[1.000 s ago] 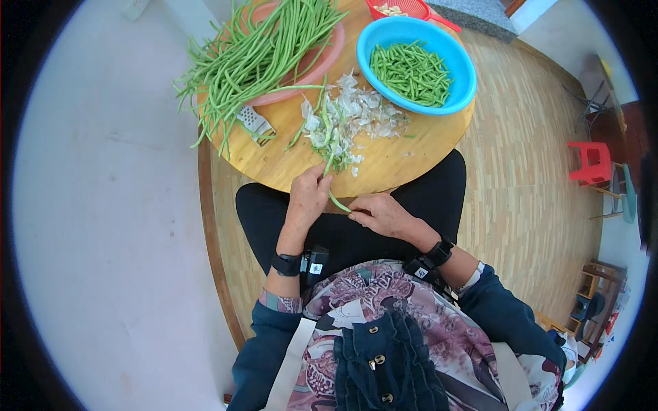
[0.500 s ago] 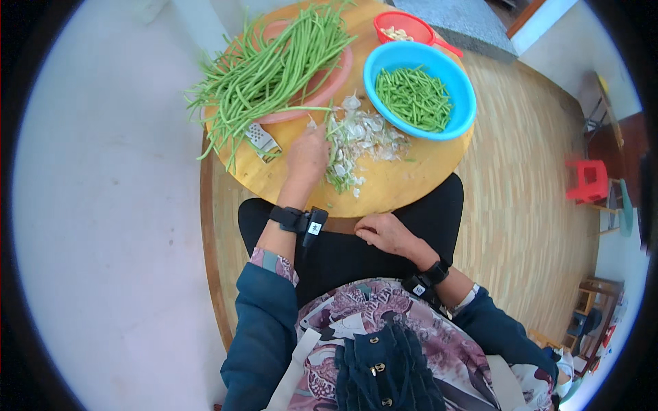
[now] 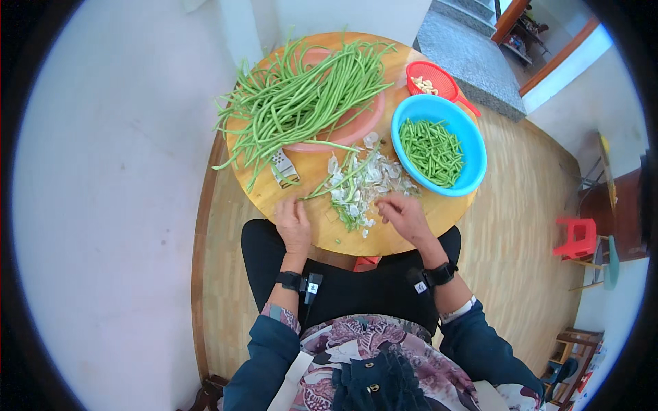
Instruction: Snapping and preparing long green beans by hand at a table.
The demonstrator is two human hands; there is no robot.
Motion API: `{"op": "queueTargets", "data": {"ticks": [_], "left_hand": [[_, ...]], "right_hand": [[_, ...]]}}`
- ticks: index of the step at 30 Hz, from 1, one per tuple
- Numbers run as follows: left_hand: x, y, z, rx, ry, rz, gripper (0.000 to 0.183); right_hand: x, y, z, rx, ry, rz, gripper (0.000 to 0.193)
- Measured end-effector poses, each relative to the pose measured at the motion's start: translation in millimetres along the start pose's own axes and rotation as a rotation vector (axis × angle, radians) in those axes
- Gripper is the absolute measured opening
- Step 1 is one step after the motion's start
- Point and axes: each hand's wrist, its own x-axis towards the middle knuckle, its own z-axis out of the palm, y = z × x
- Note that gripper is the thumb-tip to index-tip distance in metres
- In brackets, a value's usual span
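My left hand (image 3: pixel 293 222) is at the near left of the round table, its fingers closed on the end of a green long bean (image 3: pixel 327 190) that slants up to the right. Fingers bent together, my right hand (image 3: pixel 406 218) hovers by the near edge of the white garlic skins (image 3: pixel 373 175); whatever it may pinch is hidden. Bits of green bean trimmings (image 3: pixel 348 216) lie between the hands. Beyond my left hand, a large heap of long beans (image 3: pixel 308 103) spills over a pink basin (image 3: pixel 363 123).
A blue basin (image 3: pixel 482 154) with cut bean pieces (image 3: pixel 432 152) stands at the table's right. Behind it sits a red strainer (image 3: pixel 445 79) holding garlic cloves (image 3: pixel 425 85). A flat metal grater (image 3: pixel 284 166) lies beside the heap. A red stool (image 3: pixel 577 238) stands off right.
My left hand has drawn back toward the table's near edge with a long bean. My right hand has risen from my lap to the garlic skins. The view has tilted up.
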Motion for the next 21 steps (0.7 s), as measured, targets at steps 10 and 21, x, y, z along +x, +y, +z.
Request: {"op": "queueTargets", "data": {"ticks": [10,21], "left_hand": [[-0.3,-22.8,10.4,0.121,0.004,0.010,0.016],[15.6,12.6,17.9,0.166,-0.257,0.320,0.023]], "right_hand": [[30.3,6.0,29.7,0.099,-0.038,0.083,0.016],[-33.6,29.5,59.8,0.079,-0.194,0.278,0.017]]}}
